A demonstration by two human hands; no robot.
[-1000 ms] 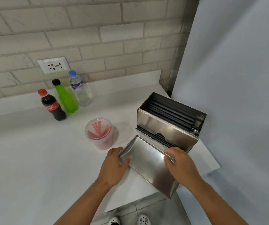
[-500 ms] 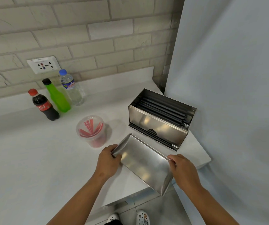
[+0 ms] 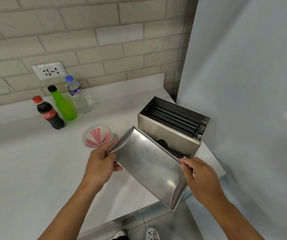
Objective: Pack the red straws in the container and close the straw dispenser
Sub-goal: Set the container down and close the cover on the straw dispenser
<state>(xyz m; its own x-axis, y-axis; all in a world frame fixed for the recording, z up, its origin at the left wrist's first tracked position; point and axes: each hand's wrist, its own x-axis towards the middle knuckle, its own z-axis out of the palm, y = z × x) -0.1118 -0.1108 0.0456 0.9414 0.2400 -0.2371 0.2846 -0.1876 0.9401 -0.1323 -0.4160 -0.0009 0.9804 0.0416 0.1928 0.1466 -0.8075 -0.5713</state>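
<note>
Three bottles (image 3: 62, 104) standing at the back of the table (image 3: 26, 170), well apart from the work. Clear container (image 3: 97, 135) of red straws (image 3: 96, 138) just beyond the left hand (image 3: 101, 163). Steel lid (image 3: 149, 167) gripped at both ends, left hand and right hand (image 3: 200, 175), lifted, long axis running near-right to far-left, hollow side up. Open straw dispenser (image 3: 170, 132) close behind, near the table's right edge.

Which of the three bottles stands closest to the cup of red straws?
The cola bottle, dark with a red cap; the green bottle and clear water bottle stand farther back toward the wall.

Pale brick wall (image 3: 87, 28), white counter (image 3: 26, 170)
</note>
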